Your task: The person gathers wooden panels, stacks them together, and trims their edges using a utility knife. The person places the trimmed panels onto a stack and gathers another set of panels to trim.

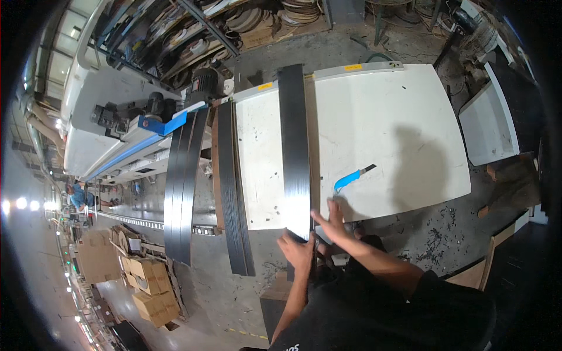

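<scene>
A long black board (294,128) lies lengthwise away from me across the white tabletop (380,128), its near end sticking out over the front edge. My left hand (297,251) grips that near end, with fingers on its left side and thumb toward the right corner. Beside the board's right edge is my right hand (333,225), fingers extended and thumb apart, the thumb at or very near the edge. I cannot tell if it touches. Just beyond the right fingertips lies a knife with a blue handle (347,180) and a dark blade.
Left of the board lie a stack of dark strips (231,187) and several more black strips (182,187) across a machine with a blue rail (126,155). Cardboard boxes (152,286) stand on the floor at left. Loaded shelves (193,35) are behind; a white panel (489,126) stands right.
</scene>
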The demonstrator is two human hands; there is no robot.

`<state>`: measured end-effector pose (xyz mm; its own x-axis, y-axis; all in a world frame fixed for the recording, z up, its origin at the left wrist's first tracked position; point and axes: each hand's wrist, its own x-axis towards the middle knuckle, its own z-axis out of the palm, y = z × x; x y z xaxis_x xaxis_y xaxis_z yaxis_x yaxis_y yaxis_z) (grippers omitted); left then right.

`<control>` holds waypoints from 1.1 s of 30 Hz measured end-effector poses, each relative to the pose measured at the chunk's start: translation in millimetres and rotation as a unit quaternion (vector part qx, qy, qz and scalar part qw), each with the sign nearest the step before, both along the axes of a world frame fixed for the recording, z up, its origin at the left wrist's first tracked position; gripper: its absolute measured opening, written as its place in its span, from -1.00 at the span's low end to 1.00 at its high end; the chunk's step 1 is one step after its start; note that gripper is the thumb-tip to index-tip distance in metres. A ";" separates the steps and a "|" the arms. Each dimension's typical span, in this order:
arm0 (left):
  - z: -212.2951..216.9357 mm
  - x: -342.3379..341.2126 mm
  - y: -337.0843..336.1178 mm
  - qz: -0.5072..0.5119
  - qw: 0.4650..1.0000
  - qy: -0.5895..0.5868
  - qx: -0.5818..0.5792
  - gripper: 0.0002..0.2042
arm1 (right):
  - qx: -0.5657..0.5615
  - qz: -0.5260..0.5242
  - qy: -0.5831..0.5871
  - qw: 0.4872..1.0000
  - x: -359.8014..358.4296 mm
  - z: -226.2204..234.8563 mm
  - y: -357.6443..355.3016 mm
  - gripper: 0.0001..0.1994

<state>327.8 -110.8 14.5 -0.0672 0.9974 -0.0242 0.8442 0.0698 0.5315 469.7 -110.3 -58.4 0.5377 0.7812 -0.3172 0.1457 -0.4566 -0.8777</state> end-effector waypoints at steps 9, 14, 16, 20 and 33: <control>-47.8 -151.2 -16.9 -0.024 0.906 -0.228 -0.356 -0.13 | -0.191 0.169 0.426 0.868 -25.5 18.9 -55.2 0.37; -121.4 -153.0 -34.6 0.085 0.733 -0.445 -0.507 -0.21 | -0.052 -0.023 0.394 0.917 -73.8 -11.4 -40.7 0.15; -114.8 -153.6 -42.9 0.074 0.734 -0.451 -0.502 -0.21 | -0.067 -0.003 0.375 0.925 -71.5 -7.6 -44.1 0.09; -74.9 -105.1 -61.9 0.021 0.734 -0.464 -0.496 -0.22 | 0.033 -0.036 0.349 0.936 -48.7 -10.0 -67.1 -0.24; -97.0 150.7 271.4 -0.062 0.759 -0.514 -0.395 -0.10 | -0.053 0.047 0.463 0.884 150.9 56.0 -125.2 -0.44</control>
